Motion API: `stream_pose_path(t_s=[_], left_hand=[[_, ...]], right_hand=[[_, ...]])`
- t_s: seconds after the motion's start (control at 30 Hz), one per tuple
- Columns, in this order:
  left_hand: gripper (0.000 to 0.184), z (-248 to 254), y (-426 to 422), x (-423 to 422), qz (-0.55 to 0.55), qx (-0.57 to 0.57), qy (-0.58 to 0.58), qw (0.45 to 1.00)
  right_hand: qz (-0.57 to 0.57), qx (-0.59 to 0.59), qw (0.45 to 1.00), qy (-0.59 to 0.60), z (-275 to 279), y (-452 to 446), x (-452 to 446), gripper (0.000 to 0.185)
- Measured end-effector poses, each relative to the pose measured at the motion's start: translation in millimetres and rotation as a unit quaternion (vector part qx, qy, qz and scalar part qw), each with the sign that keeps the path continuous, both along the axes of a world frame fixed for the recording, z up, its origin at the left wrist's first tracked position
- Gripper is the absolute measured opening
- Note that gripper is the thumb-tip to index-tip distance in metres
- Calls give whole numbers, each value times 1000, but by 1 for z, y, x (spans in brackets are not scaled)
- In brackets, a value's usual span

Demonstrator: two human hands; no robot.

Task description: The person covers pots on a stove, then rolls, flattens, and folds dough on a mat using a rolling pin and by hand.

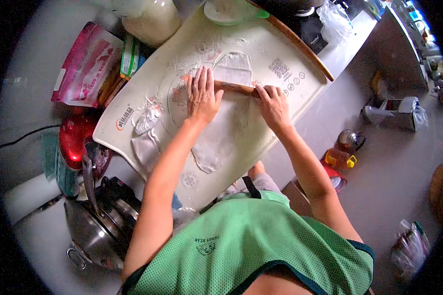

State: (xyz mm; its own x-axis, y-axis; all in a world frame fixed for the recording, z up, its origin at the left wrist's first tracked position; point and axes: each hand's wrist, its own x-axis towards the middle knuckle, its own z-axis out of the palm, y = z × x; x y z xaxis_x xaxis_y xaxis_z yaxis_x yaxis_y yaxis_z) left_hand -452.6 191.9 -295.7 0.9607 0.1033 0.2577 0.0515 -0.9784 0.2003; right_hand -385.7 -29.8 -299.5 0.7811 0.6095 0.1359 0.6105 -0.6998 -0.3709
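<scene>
A wooden rolling pin point(235, 88) lies across a thin, pale dough sheet point(234, 68) on a cream pastry board point(275, 54). My left hand point(203, 98) rests flat over the pin's left end, fingers stretched out. On the right end, my right hand point(274, 105) has its fingers curled over the wood. Part of the sheet shows beyond the pin; a pale dough edge point(209, 160) shows nearer me, though whether they join I cannot tell. Left of my left forearm lie a flour pile point(147, 120) and another flat dough piece point(146, 150).
A flour-dusted bowl point(226, 12) stands at the board's far edge. To the left are a pink bag point(86, 69), a red appliance point(76, 140) and a steel pot point(93, 228). A metal kettle point(349, 140) and a plastic bag point(409, 250) are on the floor at right.
</scene>
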Motion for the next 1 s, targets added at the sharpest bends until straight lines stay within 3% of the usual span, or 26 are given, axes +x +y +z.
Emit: stream_pose_path(t_s=[0.1, 0.17, 0.23, 0.27, 0.4, 0.43, 0.47, 0.63, 0.77, 0.83, 0.87, 1.0], left_hand=[[71, -16, 1, 26, 18, 6, -34, 999], [61, -16, 8, 48, 19, -7, -57, 998], [47, -25, 20, 83, 18, -47, -39, 998], [38, -34, 26, 103, 22, -26, -75, 997], [24, -36, 32, 155, 74, 34, -106, 991], [24, -40, 36, 169, 76, 35, -106, 991], [25, -43, 40, 181, 87, 21, -70, 993], [28, -21, 43, 203, 139, -47, 103, 984], [27, -21, 37, 186, 153, -67, 60, 984], [27, -53, 38, 164, 99, -17, -105, 989], [28, -66, 43, 147, 37, 19, -81, 996], [39, -18, 20, 92, -16, -17, -93, 995]], right_hand=[[-11, -6, 997, -80, 1, 2, 23, 37], [-13, -18, 997, -71, -3, 10, 36, 37], [-59, -9, 982, -180, -10, 23, 49, 42], [-73, -29, 988, -134, -8, 29, 55, 50], [-63, -51, 989, -127, -6, 43, 118, 51], [-68, -31, 983, -167, -6, 48, 133, 34], [-65, -24, 986, -154, -4, 51, 147, 31], [-53, -24, 979, -194, -30, 53, 195, 28], [-75, -34, 989, -121, -9, 52, 163, 29], [-8, 43, 976, -212, -21, 41, 142, 31], [19, 33, 984, -174, -8, 35, 124, 31], [8, 11, 993, -115, -12, 9, 104, 32]])
